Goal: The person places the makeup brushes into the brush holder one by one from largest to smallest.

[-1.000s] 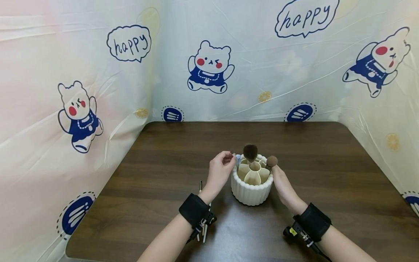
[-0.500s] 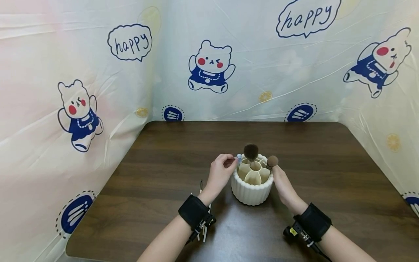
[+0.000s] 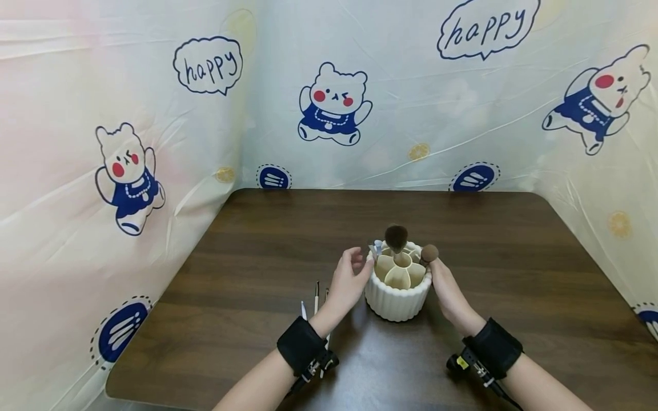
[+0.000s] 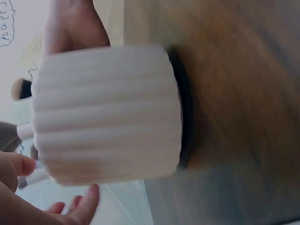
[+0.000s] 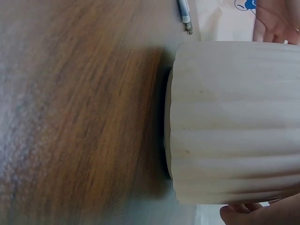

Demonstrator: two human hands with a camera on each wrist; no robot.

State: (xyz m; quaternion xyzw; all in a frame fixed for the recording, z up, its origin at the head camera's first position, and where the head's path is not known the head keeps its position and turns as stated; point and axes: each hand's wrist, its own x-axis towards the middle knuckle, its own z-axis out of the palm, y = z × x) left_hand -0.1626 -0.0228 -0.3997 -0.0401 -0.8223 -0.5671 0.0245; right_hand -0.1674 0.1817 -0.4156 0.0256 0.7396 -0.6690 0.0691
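Standing just right of the left hand (image 3: 350, 281), its fingers parted, the ribbed brush holder (image 3: 397, 303) looks rigid, probably light, best held round its sides; the right hand (image 3: 448, 290) touches it, grip unclear.

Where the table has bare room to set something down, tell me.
The table is bare behind the holder toward the curtain, left of the tools, and right of the right hand. Crowded: the holder, with the left hand beside it, and the tools, partly hidden by the left arm.
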